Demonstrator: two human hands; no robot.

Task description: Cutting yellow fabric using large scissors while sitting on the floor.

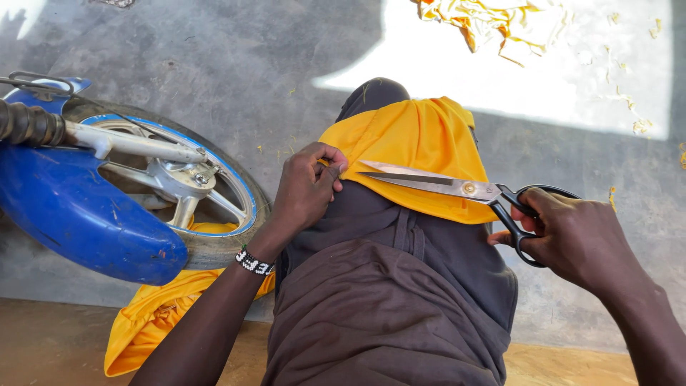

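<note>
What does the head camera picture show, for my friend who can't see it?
A person's right hand holds big scissors with the blades open over yellow cloth draped on their knee, while the left hand pinches the cloth's edge. A blue motorbike wheel stands to the left, and yellow scraps lie on the concrete floor.

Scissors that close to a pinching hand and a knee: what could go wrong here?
The scissors lie open, tips aimed toward the left hand pinching the yellow cloth; its fingers might get nicked. The cloth drapes over the knee, so the blades could catch the dark trousers beneath. More cloth hangs by the motorbike wheel and may snag.
</note>
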